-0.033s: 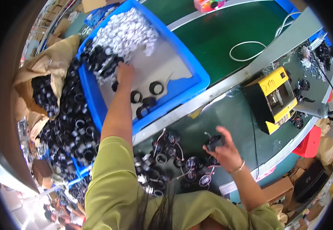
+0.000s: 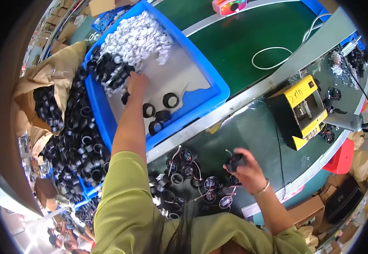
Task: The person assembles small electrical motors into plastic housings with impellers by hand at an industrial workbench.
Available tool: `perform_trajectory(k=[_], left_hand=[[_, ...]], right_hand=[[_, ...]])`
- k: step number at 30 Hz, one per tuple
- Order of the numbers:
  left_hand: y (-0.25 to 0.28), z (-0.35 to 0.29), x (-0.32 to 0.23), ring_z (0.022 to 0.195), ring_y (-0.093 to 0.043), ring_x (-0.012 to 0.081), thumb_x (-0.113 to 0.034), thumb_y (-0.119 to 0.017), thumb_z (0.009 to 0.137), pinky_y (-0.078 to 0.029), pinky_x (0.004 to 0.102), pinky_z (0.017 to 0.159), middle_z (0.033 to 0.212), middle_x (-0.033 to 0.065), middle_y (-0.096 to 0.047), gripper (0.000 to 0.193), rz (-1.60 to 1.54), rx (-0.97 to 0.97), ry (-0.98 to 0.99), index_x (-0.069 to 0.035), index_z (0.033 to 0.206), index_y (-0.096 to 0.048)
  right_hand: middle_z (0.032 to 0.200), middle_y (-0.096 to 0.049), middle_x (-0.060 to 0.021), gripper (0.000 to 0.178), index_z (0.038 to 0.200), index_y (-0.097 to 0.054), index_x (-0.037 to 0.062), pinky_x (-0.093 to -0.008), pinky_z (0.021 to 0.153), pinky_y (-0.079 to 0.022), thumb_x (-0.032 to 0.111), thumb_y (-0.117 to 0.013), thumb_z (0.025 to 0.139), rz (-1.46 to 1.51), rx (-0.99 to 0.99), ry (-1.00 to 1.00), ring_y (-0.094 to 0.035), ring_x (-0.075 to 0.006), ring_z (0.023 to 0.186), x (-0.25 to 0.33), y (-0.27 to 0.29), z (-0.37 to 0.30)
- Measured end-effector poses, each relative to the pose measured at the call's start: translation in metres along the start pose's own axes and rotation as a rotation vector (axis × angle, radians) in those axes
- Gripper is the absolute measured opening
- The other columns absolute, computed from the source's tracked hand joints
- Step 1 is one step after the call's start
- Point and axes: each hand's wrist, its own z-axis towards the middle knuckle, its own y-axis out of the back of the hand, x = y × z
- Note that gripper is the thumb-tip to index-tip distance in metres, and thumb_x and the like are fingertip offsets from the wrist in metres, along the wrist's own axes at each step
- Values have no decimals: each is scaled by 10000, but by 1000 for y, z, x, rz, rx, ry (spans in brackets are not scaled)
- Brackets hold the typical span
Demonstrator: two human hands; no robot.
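My left hand [image 2: 137, 83] reaches into a blue tray [image 2: 196, 70]. Its curled fingers are at the edge of a heap of black plastic rings [image 2: 107, 67]; whatever they pinch is hidden. Just beside it in the tray lie more rings, among them an upright black ring [image 2: 170, 100] and a smaller black ring [image 2: 148, 110]. Over the bench on the right, my right hand [image 2: 250, 171] is closed round a black cylindrical part [image 2: 236, 162], with a short wire end showing above it. Below and left of it, several round black wired parts [image 2: 210, 183] lie on the bench.
White caps [image 2: 139, 36] fill the tray's far end. Left of the tray, black rings [image 2: 76, 139] are heaped beside an open brown sack [image 2: 55, 74]. A yellow and black machine [image 2: 298, 95] stands on the right of the bench. Beyond the tray, a white cable [image 2: 272, 48] loops over a green surface.
My right hand's raised fingers have come down around the black cylindrical part, which has tilted. My left hand stays at the ring heap. The view has shifted slightly.
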Motion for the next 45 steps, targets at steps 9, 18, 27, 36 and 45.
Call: perform_trajectory(k=[9, 18, 27, 36, 45], left_hand=[[136, -109, -70, 654, -536, 169, -61, -627, 650, -466, 254, 560, 814, 104, -556, 336, -1445, 177, 540, -9, 950, -484], [275, -349, -32, 689, -588, 211, -6, -573, 770, -515, 274, 575, 905, 137, -563, 324, -1919, 746, 816, -78, 1065, -461], [277, -449, -57, 752, -528, 195, -249, -423, 891, -437, 366, 663, 974, 104, -536, 316, -2076, 778, 640, -54, 1139, -433], [330, -455, -79, 812, -525, 139, -288, -505, 849, -418, 249, 701, 916, 40, -548, 209, -2561, 751, 458, -81, 821, -507], [390, -481, -50, 1097, -426, 208, -236, -402, 891, -354, 347, 893, 1233, 118, -428, 278, -2742, 438, 200, -53, 1096, -441]], right_hand=[[1017, -543, -122, 342, 996, -419, 114, -429, 955, -334, -25, -539, 709, 64, -14, 43, -488, -317, 1058, -16, -21, -25], [1058, -473, -49, 508, 1158, -408, 58, -311, 853, -390, -14, -581, 686, -293, 270, 70, -489, -180, 980, -47, -93, -45], [965, -515, -99, 228, 1056, -423, 63, -332, 723, -419, 168, -453, 855, 345, 225, 11, -530, -195, 838, -132, -74, -84], [961, -470, -55, 267, 1009, -438, 24, -289, 832, -365, 31, -564, 774, -472, 159, 598, -461, -128, 919, -87, -128, -144], [880, -514, -139, 202, 923, -477, 3, -338, 771, -393, 137, -534, 782, -1091, 398, 1150, -486, -262, 838, -111, -183, -150]])
